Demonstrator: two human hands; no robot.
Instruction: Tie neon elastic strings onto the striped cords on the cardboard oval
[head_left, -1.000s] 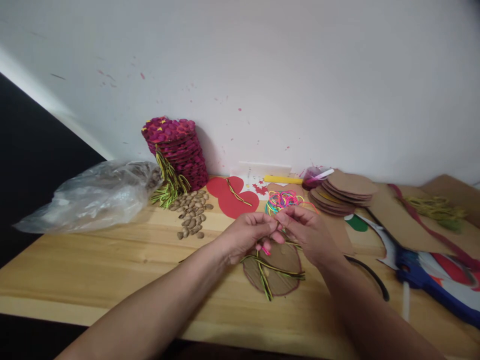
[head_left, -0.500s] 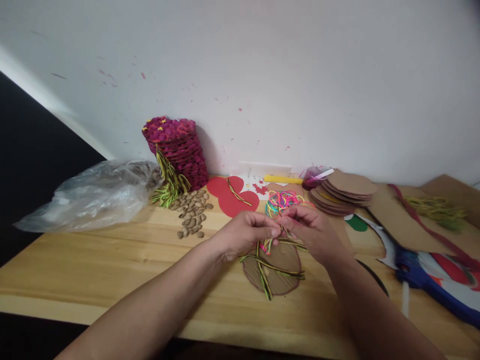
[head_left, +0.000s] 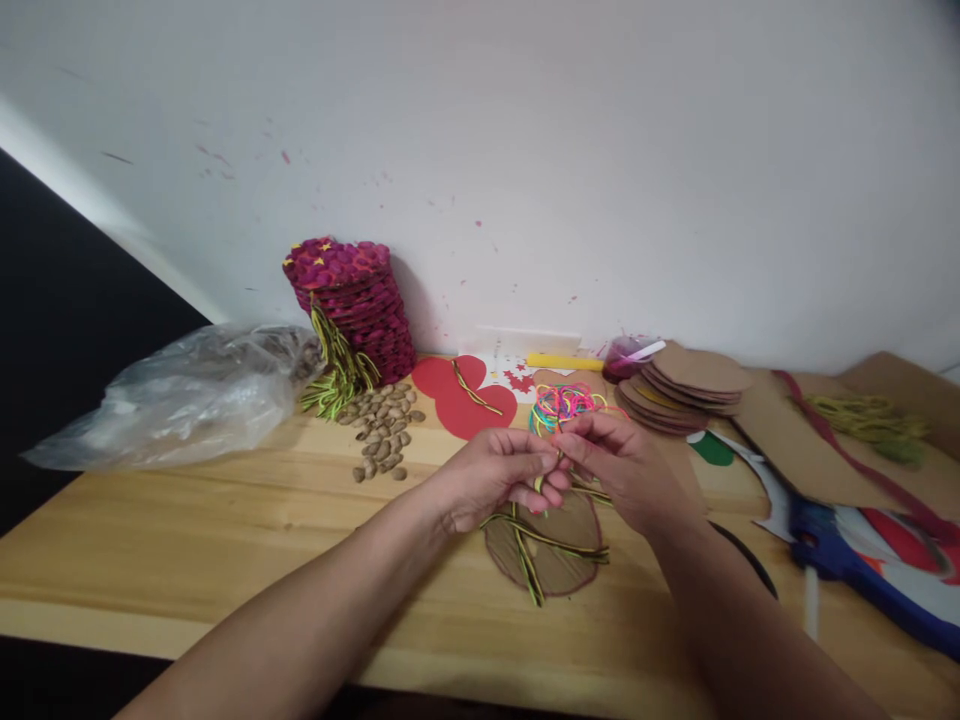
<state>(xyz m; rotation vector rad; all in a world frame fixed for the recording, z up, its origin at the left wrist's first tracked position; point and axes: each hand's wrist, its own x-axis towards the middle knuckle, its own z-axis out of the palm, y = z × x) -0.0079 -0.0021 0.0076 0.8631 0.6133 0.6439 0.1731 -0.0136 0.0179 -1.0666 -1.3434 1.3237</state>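
My left hand (head_left: 508, 470) and my right hand (head_left: 619, 465) meet above a cardboard disc, fingertips pinched together on thin string (head_left: 539, 484). Most of that string is hidden by the fingers. Under the hands the cardboard disc (head_left: 506, 565) lies flat, with a dark reddish rim line. Crossed yellow-green and dark strands (head_left: 570, 547) rest on it. Just behind the fingers sits a tangle of multicoloured string (head_left: 562, 402). Red paper circles (head_left: 474, 412) lie beyond my left hand, with a short twisted strand (head_left: 469, 385) across them.
At left stand stacked purple discs (head_left: 360, 310) with a green tassel (head_left: 341, 370), a plastic bag (head_left: 172, 400) and loose brown shells or nuts (head_left: 386, 435). Rightward are a cardboard stack (head_left: 690, 375), a purple cup (head_left: 622, 358), a yellow stick (head_left: 562, 362) and a blue-handled glue gun (head_left: 862, 570).
The fingers of my left hand have shifted slightly and curl more under the string. The pink and green strand ends below the hands are now mostly covered. Other things stay put.
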